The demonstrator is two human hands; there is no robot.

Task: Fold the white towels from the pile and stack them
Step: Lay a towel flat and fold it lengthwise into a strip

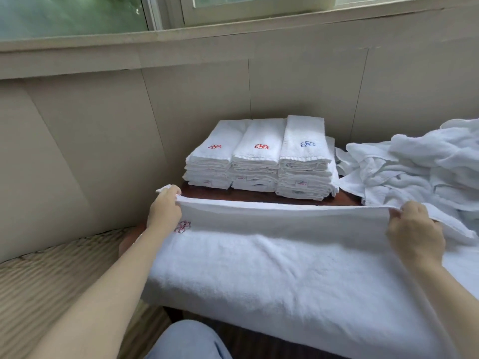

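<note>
Dark wooden table [259, 196] at frame centre, below beige panelled wall [129, 125] and window [77, 14]; left hand [166, 211] and right hand [414, 229] each pinched towel [285, 255] edge.

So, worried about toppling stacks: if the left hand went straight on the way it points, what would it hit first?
Likely the leftmost stack of folded towels, beyond the left hand gripping the spread towel; depth is unclear.
</note>
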